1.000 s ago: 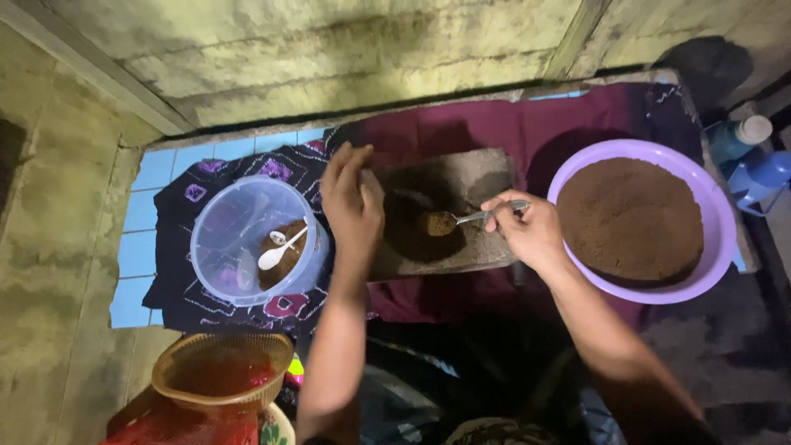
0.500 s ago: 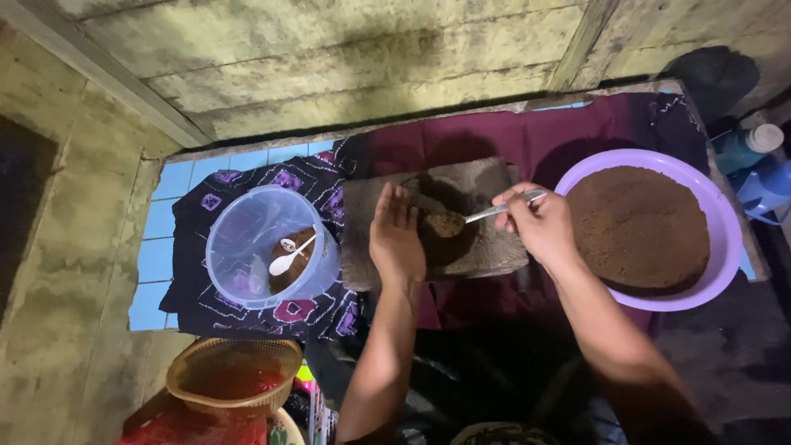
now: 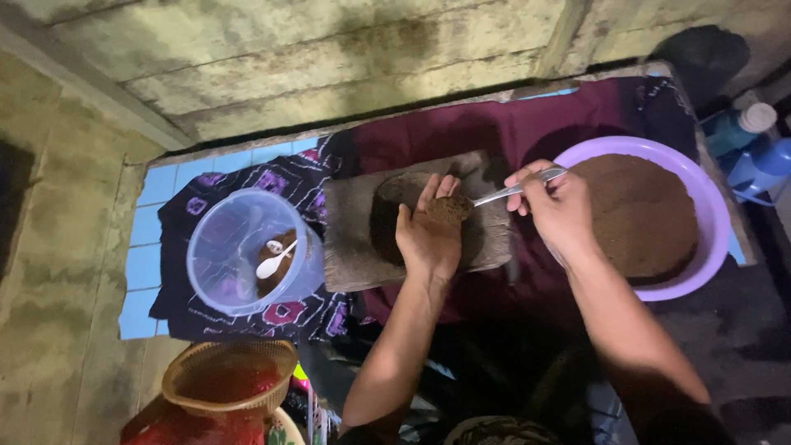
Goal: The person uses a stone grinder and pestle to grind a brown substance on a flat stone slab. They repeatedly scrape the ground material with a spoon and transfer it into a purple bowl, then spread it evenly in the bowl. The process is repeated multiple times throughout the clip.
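**Brown Paste Spooned into an Open Palm over a Stone Slab**

Spread across the floor, one dark maroon cloth [image 3: 527,132], reaching from the blue tiles [image 3: 148,247] at left to the far right. Set on it at right, one purple basin [image 3: 709,206], wide and shallow, filled level with brown ground mix [image 3: 643,214] and kept close beside the right arm, probably for short reach. At centre, one grey stone slab [image 3: 354,247] with a dark round hollow, lying flat as a work surface. At left, one clear plastic tub [image 3: 239,255], tilted toward the camera, with one white spoon [image 3: 272,264] and a little brown residue inside. Near left, one woven basket [image 3: 222,379] of reddish contents, well apart from the work. Far right, two blue plastic bottles [image 3: 754,144], out of the way.

Above the slab, left hand [image 3: 428,239] held flat, palm up, fingers together and unclenched, cupping one small lump of brown paste [image 3: 449,210]; nothing pinched, only cradled, so any spill would land on the stone. Right hand [image 3: 560,206] closed around the handle of one metal spoon [image 3: 515,189], bowl end pressed to the lump, apparently to place or shape it on the palm.
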